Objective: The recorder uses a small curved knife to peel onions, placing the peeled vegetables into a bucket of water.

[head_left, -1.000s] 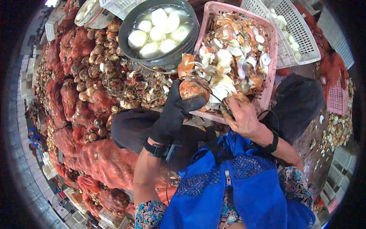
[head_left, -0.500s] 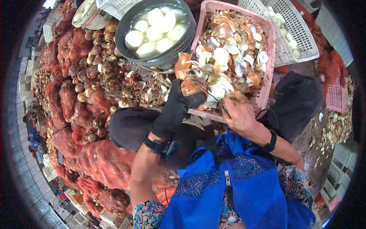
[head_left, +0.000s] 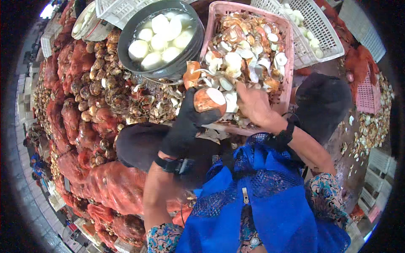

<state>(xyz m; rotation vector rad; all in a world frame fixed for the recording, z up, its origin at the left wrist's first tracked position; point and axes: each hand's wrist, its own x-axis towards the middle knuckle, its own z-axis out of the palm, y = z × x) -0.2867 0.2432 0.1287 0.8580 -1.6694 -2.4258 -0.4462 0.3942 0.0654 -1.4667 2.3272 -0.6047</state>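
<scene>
My left hand (head_left: 184, 120), in a black glove, grips an onion (head_left: 203, 102) from below and the left. Brown skin covers most of this onion, and its top shows a pale cut face. My bare right hand (head_left: 258, 105) is closed just right of the onion, slightly blurred. A thin knife was in it half a second ago; its blade cannot be made out now. Both hands are over the near edge of a pink crate (head_left: 288, 80) full of onion skins and white cut pieces (head_left: 249, 50). Another brown-skinned onion piece (head_left: 192, 74) is just beyond my left hand.
A dark bucket (head_left: 125, 52) of peeled onions in water stands left of the crate. White baskets (head_left: 333, 47) with peeled onions are at the far right. Red net sacks (head_left: 116, 181) and loose unpeeled onions fill the left. My knees flank the crate.
The thin blade that lay across the onion is no longer visible. A white cut face now shows on the onion. My right hand has moved up and left, and the whole view has shifted slightly.
</scene>
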